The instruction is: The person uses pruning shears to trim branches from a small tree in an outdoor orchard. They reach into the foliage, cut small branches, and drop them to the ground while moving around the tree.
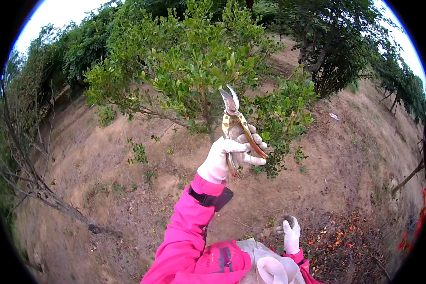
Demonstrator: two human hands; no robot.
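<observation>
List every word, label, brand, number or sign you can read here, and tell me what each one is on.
Pink clothing: small lettering on the front, slanted and blurred; not quoted.
Pruning shears in the left hand: no readable marking on blades or handles.
Pale scrap on the ground: too small to tell whether it bears print.
No signs or numbers can be read elsewhere.

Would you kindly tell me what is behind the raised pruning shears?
Behind the pruning shears in the gloved left hand are a leafy bush and brown ground; whatever the shears and hand cover is hidden.
</observation>
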